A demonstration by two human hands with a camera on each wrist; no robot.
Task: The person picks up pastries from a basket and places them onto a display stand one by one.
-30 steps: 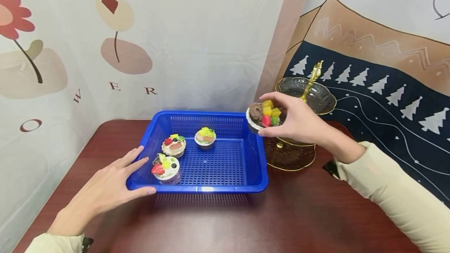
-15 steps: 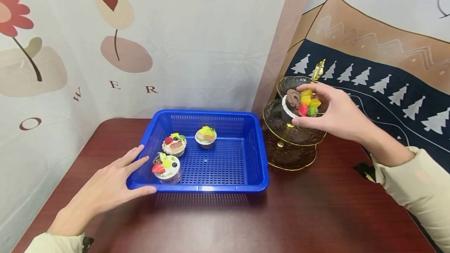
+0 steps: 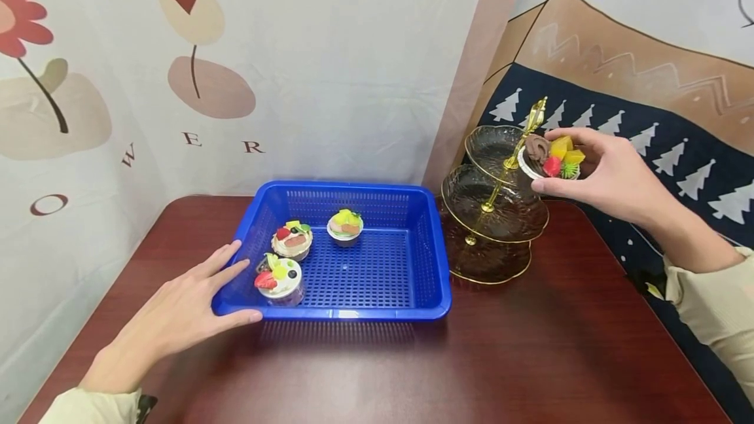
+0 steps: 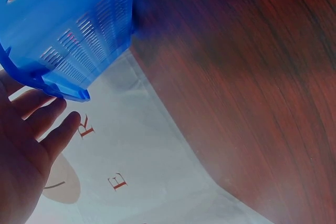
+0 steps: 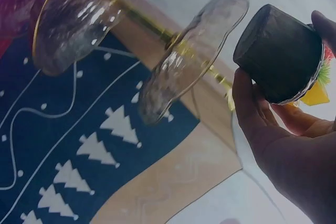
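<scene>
From afar, I have the right hand [image 3: 621, 178] gripping a fruit-topped chocolate cupcake [image 3: 552, 159] beside the three-tier glass stand [image 3: 518, 216], the left hand [image 3: 179, 309] resting straight-fingered on the blue basket [image 3: 377, 313].

head view bright; pale glare on table [image 3: 365, 375] at 6 o'clock, shadow below basket [image 3: 347, 313]. left wrist hazy at 5 o'clock. right wrist dim, stand [image 5: 140, 18] glinting at 10 o'clock.

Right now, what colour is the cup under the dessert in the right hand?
The cup is dark grey to black, clearest in the right wrist view.
</scene>
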